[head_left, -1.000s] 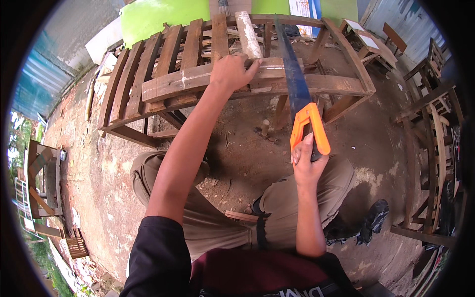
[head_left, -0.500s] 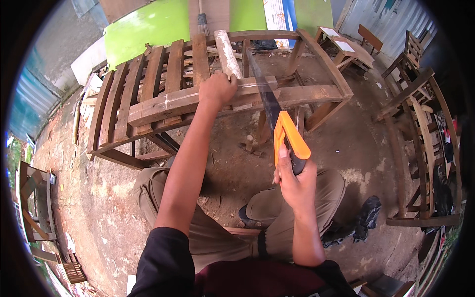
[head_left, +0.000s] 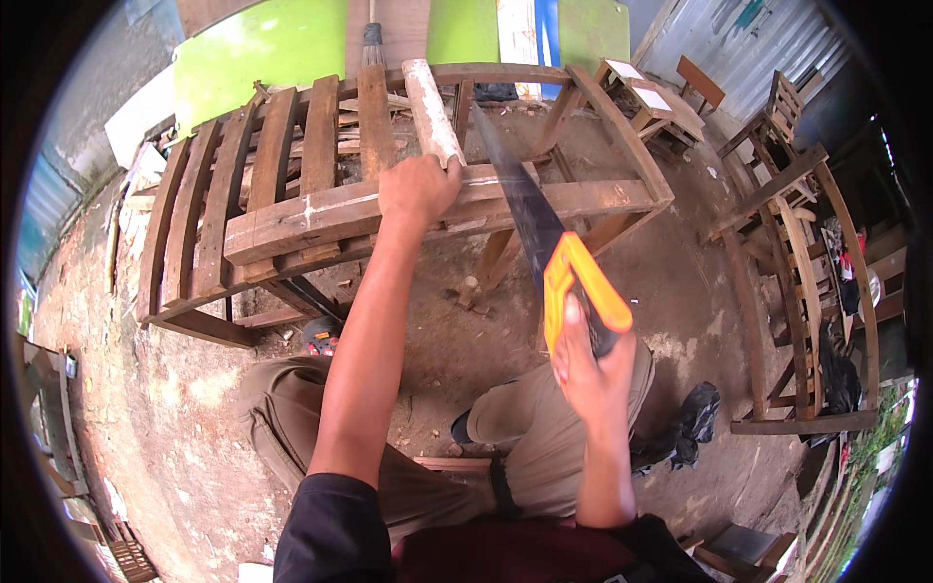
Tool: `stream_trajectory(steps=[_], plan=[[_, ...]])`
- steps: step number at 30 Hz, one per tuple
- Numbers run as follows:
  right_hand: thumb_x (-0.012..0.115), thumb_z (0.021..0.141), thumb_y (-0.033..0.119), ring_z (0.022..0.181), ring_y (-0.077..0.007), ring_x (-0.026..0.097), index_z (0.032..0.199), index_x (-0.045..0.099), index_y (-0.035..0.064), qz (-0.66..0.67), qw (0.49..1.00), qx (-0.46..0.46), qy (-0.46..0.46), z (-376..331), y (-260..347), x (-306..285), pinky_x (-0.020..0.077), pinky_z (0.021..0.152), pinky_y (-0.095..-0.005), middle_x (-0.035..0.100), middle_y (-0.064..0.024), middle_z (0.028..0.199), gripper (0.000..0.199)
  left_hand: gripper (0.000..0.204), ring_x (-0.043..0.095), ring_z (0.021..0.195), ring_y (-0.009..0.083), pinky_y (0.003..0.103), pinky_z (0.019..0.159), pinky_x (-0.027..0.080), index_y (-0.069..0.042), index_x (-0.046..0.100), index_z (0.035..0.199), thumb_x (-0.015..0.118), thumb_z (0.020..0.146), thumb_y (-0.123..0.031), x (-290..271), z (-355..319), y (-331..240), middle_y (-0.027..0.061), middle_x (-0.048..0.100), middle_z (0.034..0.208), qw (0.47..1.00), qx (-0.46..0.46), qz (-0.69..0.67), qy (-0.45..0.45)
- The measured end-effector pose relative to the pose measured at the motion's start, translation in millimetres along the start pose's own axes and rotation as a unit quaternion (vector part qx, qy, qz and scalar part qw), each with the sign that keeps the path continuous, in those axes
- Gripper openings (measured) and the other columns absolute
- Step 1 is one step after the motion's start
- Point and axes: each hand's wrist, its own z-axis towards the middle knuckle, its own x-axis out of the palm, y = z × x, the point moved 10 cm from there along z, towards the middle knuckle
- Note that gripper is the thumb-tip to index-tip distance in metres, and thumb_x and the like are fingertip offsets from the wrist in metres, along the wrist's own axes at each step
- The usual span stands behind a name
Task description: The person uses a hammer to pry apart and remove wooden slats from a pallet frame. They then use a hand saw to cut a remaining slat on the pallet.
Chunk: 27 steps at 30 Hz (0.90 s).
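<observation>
My left hand (head_left: 418,189) is closed over a brown wooden beam (head_left: 311,216), pressing it onto a slatted wooden bench frame (head_left: 185,291). Its fingertips are hidden behind the beam's far side. In my right hand (head_left: 590,374) is a handsaw (head_left: 528,199) with an orange and black handle, gripped with the thumb along the near side. The dark blade slants away from me across the beam's right part, to the right of my left hand. How deep it sits in the wood I cannot tell. A plank with chipped white paint (head_left: 432,112) lies just beyond my left hand.
Wooden chair frames (head_left: 802,291) stand at the right, with a black plastic bag (head_left: 695,418) by my right leg. A red and black object (head_left: 321,335) lies beneath the bench. Behind it are a broom (head_left: 372,44) and green panels (head_left: 262,58).
The saw has been drawn back toward me and to the right, its handle lower. My left hand stays on the beam. The whole view has shifted slightly.
</observation>
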Motion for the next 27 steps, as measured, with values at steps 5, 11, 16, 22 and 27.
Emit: stream_trajectory(steps=[5, 11, 16, 22, 27], plan=[[0.064, 0.101, 0.035, 0.052, -0.0039, 0.044, 0.074, 0.057, 0.0035, -0.066, 0.998, -0.020, 0.010, 75.0, 1.6, 27.5, 0.0358, 0.048, -0.0267, 0.049, 0.0061, 0.058, 0.042, 0.058, 0.071, 0.096, 0.0389, 0.049, 0.090, 0.051, 0.001, 0.075, 0.099, 0.042, 0.097, -0.047, 3.8, 4.0, -1.8, 0.0248, 0.073, 0.097, 1.000, -0.001, -0.004, -0.005], [0.063, 0.100, 0.017, 0.061, -0.0016, 0.051, 0.110, 0.066, -0.0031, -0.002, 1.000, -0.003, -0.030, -51.4, -10.7, -21.2, 0.0377, 0.053, -0.0205, 0.057, 0.0052, 0.069, 0.022, 0.060, 0.069, 0.098, 0.0421, 0.050, 0.091, 0.052, 0.003, 0.074, 0.099, 0.043, 0.098, -0.049, 2.9, 2.0, -0.4, 0.0274, 0.072, 0.098, 1.000, -0.007, -0.017, 0.003], [0.066, 0.100, 0.024, 0.060, -0.0032, 0.049, 0.097, 0.067, -0.0031, -0.069, 0.997, -0.006, -0.021, 22.8, -17.8, 3.9, 0.0390, 0.053, -0.0243, 0.056, 0.0043, 0.067, 0.028, 0.063, 0.069, 0.098, 0.0426, 0.050, 0.091, 0.052, 0.004, 0.074, 0.099, 0.042, 0.098, -0.050, 6.1, 5.9, 1.9, 0.0282, 0.071, 0.098, 1.000, 0.001, -0.018, -0.009], [0.065, 0.099, 0.032, 0.057, -0.0093, 0.047, 0.082, 0.061, -0.0050, -0.137, 0.990, -0.035, -0.005, 77.7, -5.7, 29.7, 0.0411, 0.054, -0.0323, 0.053, -0.0030, 0.060, 0.041, 0.058, 0.071, 0.097, 0.0385, 0.048, 0.090, 0.052, 0.001, 0.075, 0.102, 0.042, 0.098, -0.047, 0.5, 4.0, 1.5, 0.0246, 0.073, 0.097, 0.999, -0.038, 0.006, 0.009], [0.064, 0.098, 0.006, 0.068, -0.0025, 0.054, 0.110, 0.066, -0.0052, -0.019, 0.999, 0.017, -0.030, -57.4, -17.6, -32.7, 0.0419, 0.059, -0.0212, 0.062, 0.0037, 0.078, 0.017, 0.057, 0.071, 0.094, 0.0388, 0.049, 0.089, 0.052, 0.001, 0.075, 0.099, 0.042, 0.098, -0.046, 0.9, 0.4, -1.7, 0.0247, 0.073, 0.094, 1.000, -0.024, 0.009, 0.011]])
